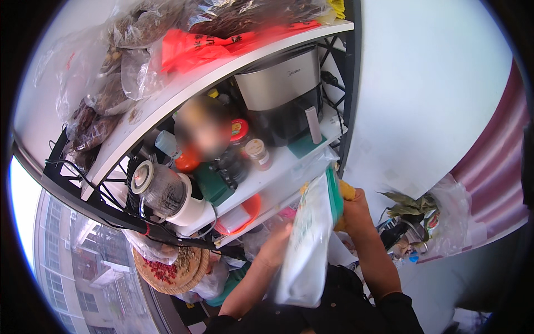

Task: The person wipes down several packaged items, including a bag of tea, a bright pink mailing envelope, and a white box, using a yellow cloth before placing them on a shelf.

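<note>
A white plastic packet (306, 242) with a green edge hangs at a slant before my body, slightly blurred and bearing writing. My left hand (276, 246) holds it from the left side, its fingers partly hidden behind the plastic. On the other side, my right hand (356, 213) is closed around a yellow cloth (347, 192), right beside the green edge. Part of the cloth is covered by the packet. Beyond both hands stands a white shelf rack (267, 179).
An air fryer (279, 92), a glass kettle (162, 192), a red-lidded jar (239, 131) and a small jar (258, 154) stand on the rack. Bags (142, 25) of dried goods crowd its top. A woven tray (167, 271) of dried food lies lower left; dried leaves (411, 204) are at right.
</note>
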Motion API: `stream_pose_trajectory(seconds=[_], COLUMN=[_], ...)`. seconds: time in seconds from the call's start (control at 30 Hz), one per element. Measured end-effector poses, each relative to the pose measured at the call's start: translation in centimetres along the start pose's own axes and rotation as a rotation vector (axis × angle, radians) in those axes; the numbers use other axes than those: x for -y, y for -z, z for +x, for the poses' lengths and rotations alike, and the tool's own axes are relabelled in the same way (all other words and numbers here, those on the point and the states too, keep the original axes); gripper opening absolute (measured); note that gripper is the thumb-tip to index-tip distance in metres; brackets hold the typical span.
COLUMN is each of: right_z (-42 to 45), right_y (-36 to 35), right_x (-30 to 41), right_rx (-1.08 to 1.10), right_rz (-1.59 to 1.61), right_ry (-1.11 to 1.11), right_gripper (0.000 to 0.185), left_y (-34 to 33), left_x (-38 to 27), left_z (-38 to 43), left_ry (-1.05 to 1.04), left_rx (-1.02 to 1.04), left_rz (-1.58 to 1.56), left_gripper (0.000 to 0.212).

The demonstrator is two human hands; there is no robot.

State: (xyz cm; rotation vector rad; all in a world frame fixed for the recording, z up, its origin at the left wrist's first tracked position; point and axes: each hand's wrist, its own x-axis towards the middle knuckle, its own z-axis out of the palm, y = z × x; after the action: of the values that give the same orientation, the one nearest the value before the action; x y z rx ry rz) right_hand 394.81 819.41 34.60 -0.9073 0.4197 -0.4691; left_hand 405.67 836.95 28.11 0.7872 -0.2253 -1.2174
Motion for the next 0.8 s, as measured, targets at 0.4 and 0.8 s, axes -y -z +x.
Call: stream_pose_trajectory(seconds=[0.4, 0.8], right_z=[2.3, 2.6], right_y=[-0.8, -2.3], right_x=[1.7, 1.5], right_rx=[-0.178, -0.207], right_rz=[-0.724, -0.619], right_ry=[0.764, 0.659], right_gripper=[0.026, 0.018], left_y=[-1.4, -2.3], left_x=[-2.7, -3.5], left_z=[-1.2, -1.1], left_ry=[-0.855, -0.898], left_rx=[0.004, -0.161], left_rz=[0.781, 0.895], left_gripper=[0.134, 0.097])
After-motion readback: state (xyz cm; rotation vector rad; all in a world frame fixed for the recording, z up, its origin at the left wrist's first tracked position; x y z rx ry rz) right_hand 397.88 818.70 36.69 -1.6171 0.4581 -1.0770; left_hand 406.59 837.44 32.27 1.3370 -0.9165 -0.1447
